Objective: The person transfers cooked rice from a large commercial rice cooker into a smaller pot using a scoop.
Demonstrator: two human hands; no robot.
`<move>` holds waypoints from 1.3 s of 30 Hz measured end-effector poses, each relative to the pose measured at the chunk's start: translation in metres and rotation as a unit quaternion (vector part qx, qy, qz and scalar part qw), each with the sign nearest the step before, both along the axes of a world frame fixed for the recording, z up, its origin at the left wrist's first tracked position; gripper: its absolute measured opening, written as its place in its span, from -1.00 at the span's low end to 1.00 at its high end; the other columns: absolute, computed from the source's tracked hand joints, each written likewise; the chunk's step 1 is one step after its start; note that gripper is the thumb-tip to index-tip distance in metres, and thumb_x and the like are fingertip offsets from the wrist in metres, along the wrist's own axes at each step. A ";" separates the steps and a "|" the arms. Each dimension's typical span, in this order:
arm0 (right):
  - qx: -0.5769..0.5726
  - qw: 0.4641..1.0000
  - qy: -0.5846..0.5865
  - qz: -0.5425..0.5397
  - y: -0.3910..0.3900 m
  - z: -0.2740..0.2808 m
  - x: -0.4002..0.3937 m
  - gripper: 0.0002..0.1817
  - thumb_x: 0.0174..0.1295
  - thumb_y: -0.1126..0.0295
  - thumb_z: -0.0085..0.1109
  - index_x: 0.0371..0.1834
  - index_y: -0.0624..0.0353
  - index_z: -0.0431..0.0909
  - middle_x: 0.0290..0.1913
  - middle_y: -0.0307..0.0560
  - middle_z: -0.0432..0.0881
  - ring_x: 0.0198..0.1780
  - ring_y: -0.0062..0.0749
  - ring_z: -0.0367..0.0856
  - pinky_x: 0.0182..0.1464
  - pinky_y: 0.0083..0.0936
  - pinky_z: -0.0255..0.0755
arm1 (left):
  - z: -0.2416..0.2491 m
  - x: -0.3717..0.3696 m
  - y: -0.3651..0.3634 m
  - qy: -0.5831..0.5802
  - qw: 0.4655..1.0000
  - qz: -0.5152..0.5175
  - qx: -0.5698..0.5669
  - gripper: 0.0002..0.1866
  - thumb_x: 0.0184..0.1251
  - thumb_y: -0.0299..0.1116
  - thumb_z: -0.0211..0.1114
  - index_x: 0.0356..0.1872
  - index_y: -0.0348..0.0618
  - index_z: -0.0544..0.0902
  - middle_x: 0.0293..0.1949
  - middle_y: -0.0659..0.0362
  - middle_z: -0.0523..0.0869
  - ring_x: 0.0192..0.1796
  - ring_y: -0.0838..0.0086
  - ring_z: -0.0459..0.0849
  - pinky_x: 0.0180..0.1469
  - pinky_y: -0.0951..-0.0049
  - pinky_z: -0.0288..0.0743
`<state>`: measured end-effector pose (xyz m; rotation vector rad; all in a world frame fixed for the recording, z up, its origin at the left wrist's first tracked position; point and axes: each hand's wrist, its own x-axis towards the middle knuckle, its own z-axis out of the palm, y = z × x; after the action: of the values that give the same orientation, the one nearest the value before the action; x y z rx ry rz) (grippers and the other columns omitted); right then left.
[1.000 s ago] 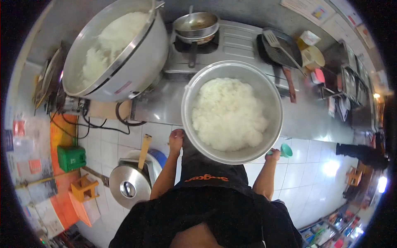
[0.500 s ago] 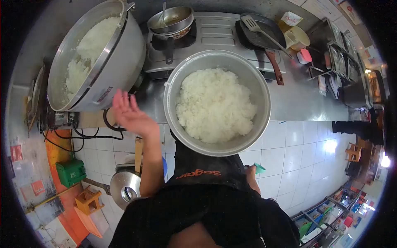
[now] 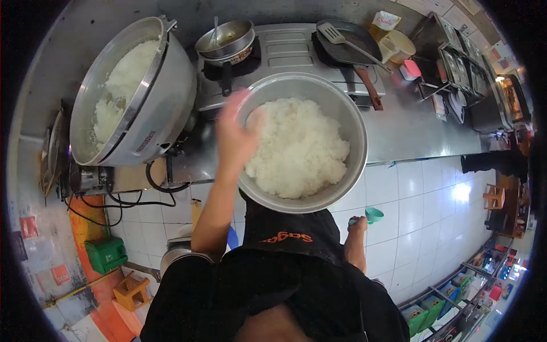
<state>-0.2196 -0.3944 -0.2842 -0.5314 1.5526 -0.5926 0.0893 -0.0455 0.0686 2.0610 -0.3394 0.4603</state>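
A large round metal pot (image 3: 358, 142) heaped with white rice (image 3: 299, 148) stands in front of me. My left hand (image 3: 235, 137) is at the pot's left rim, blurred by motion, its fingers stretched out and its thumb overlapping the rice in this view. Low on the right, beside my apron (image 3: 285, 225), my right hand (image 3: 356, 228) is closed round the handle of a small green scoop (image 3: 374, 215). The scoop's cup points away from my body, above the tiled floor in this view.
A big rice cooker (image 3: 165, 102) with more rice stands tilted at the left. Behind the pot is a gas stove (image 3: 288, 48) with stacked pans (image 3: 228, 40) and a dark grill pan (image 3: 347, 43) carrying a spatula (image 3: 332, 34). A pink-lidded box (image 3: 409, 70) sits to the right.
My left hand has swung right, from beside the rice cooker to the pot's rim. My right hand, with the green scoop, has come further out from my side.
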 end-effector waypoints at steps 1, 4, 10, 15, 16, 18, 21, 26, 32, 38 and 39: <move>0.006 0.999 0.045 -0.004 0.002 -0.006 -0.008 -0.89 0.13 0.45 -0.12 -0.37 0.27 0.34 -0.48 -0.08 0.39 -0.56 -0.34 0.44 -0.63 -0.41 0.35 | 0.016 0.008 0.016 0.071 0.966 0.087 -0.231 -0.62 0.20 -0.51 0.27 0.07 -0.27 0.51 0.05 0.01 0.61 -0.02 0.39 0.61 0.10 0.37 0.44; 0.056 0.978 0.193 0.060 0.017 0.002 -0.031 -0.74 0.08 0.29 0.03 -0.22 0.20 0.41 -0.37 -0.04 0.49 -0.41 -0.28 0.52 -0.44 -0.34 0.44 | 0.044 0.011 0.047 -0.036 0.904 0.174 -0.388 -0.72 0.25 -0.54 0.22 -0.02 -0.28 0.52 -0.01 0.10 0.63 -0.09 0.52 0.57 0.00 0.50 0.43; 0.104 0.977 0.177 0.063 0.022 -0.018 -0.061 -0.71 0.00 0.22 0.16 -0.28 0.16 0.46 -0.45 -0.06 0.50 -0.45 -0.26 0.49 -0.46 -0.28 0.39 | 0.000 -0.013 0.051 0.036 0.905 0.178 -0.384 -0.74 0.33 -0.38 0.20 -0.01 -0.23 0.52 0.08 0.10 0.59 0.04 0.44 0.58 0.14 0.43 0.38; 0.032 0.973 0.137 0.182 0.006 -0.018 -0.051 -0.81 0.11 0.22 -0.06 -0.44 0.09 0.42 -0.57 -0.15 0.43 -0.59 -0.35 0.41 -0.60 -0.37 0.28 | -0.027 -0.025 0.048 0.101 0.987 0.122 -0.021 -0.57 0.26 -0.35 0.26 0.13 -0.27 0.52 0.09 -0.04 0.62 0.18 0.24 0.56 0.27 0.23 0.32; 0.031 0.973 0.140 0.182 0.004 -0.008 -0.038 -0.81 0.11 0.22 -0.06 -0.44 0.09 0.42 -0.57 -0.15 0.43 -0.59 -0.35 0.41 -0.60 -0.37 0.28 | -0.018 -0.034 0.044 0.104 0.987 0.122 -0.023 -0.57 0.26 -0.35 0.26 0.13 -0.27 0.52 0.09 -0.04 0.62 0.18 0.24 0.56 0.27 0.23 0.32; 0.023 0.986 0.157 0.049 -0.003 0.003 -0.010 -0.80 0.10 0.24 -0.08 -0.50 0.11 0.43 -0.56 -0.13 0.45 -0.60 -0.33 0.43 -0.62 -0.41 0.30 | 0.020 -0.048 0.034 -0.048 0.973 -0.055 0.217 -0.58 0.24 -0.30 0.27 0.10 -0.23 0.57 0.05 -0.06 0.65 0.24 0.11 0.51 0.37 0.04 0.16; 0.027 0.991 0.117 0.058 -0.015 0.004 -0.001 -0.84 0.11 0.35 -0.13 -0.34 0.19 0.40 -0.53 -0.08 0.43 -0.58 -0.31 0.45 -0.61 -0.44 0.38 | 0.043 -0.058 0.036 -0.070 0.986 -0.098 0.112 -0.70 0.25 -0.37 0.25 0.00 -0.20 0.63 -0.05 0.04 0.72 0.18 0.17 0.58 0.39 -0.02 0.09; -0.007 0.994 0.088 0.065 -0.007 -0.003 0.005 -0.93 0.04 0.38 -0.09 -0.48 0.11 0.30 -0.58 -0.12 0.41 -0.60 -0.33 0.44 -0.61 -0.42 0.39 | 0.003 -0.038 0.057 0.020 0.970 0.006 -0.243 -0.81 0.29 -0.55 0.19 -0.09 -0.27 0.63 -0.09 0.07 0.72 0.08 0.38 0.63 0.31 0.20 0.29; -0.285 0.775 0.329 0.459 -0.034 -0.043 -0.042 -0.78 0.11 0.18 0.07 -0.35 0.09 0.44 -0.44 -0.13 0.49 -0.45 -0.33 0.52 -0.43 -0.38 0.47 | -0.001 -0.039 0.092 0.005 0.903 0.153 -0.401 -0.73 0.26 -0.62 0.24 -0.01 -0.35 0.54 -0.03 -0.07 0.66 0.02 0.41 0.65 0.10 0.49 0.51; -0.443 0.504 0.566 0.479 -0.110 0.048 0.006 -0.72 0.13 0.17 0.09 -0.40 0.20 0.50 -0.45 -0.05 0.56 -0.46 -0.30 0.57 -0.44 -0.30 0.53 | -0.015 -0.057 0.133 -0.039 0.868 0.331 -0.369 -0.63 0.20 -0.64 0.28 0.04 -0.27 0.48 0.01 0.07 0.62 0.00 0.51 0.62 0.01 0.53 0.49; -0.465 0.470 0.600 0.451 -0.125 0.079 0.024 -0.72 0.14 0.19 0.08 -0.43 0.23 0.50 -0.46 -0.04 0.56 -0.48 -0.30 0.57 -0.47 -0.29 0.54 | -0.016 -0.059 0.141 -0.052 0.861 0.346 -0.370 -0.63 0.20 -0.64 0.28 0.04 -0.27 0.48 0.01 0.07 0.62 0.00 0.51 0.62 0.01 0.53 0.49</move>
<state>-0.1960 -0.5197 -0.2057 -2.9240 1.6109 -0.0305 0.0299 0.0960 0.0524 1.3335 0.4928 0.9621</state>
